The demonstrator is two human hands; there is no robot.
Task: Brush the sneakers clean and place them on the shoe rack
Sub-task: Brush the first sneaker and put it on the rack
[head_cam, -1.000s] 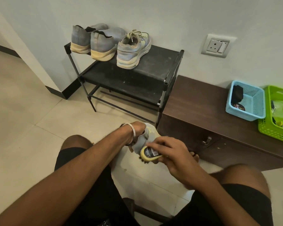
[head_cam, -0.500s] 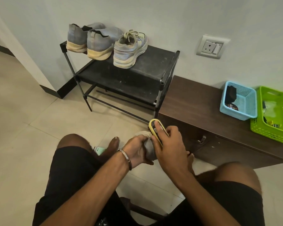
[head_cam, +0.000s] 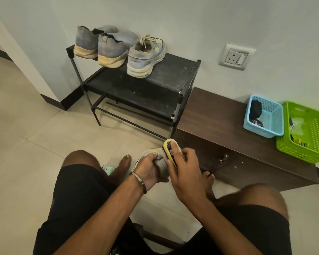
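My left hand (head_cam: 149, 172) grips a grey sneaker (head_cam: 162, 167) low between my knees, most of it hidden behind both hands. My right hand (head_cam: 184, 169) holds a yellow-backed shoe brush (head_cam: 168, 146) with dark bristles set against the sneaker's side. On the black shoe rack (head_cam: 155, 85) stand three shoes: two grey-blue slip-ons (head_cam: 110, 46) at the left and a laced grey sneaker (head_cam: 145, 57) next to them, heels toward me.
A dark wooden cabinet (head_cam: 219, 122) stands right of the rack, bearing a blue basket (head_cam: 271, 124) and a green basket (head_cam: 313, 144). My bare feet (head_cam: 124, 162) rest on the tiled floor. A wall socket (head_cam: 234, 57) sits above the cabinet.
My right hand swung the brush from the sneaker's lower end up to its far side, where it now sits. My left hand turned and lowered the sneaker slightly.
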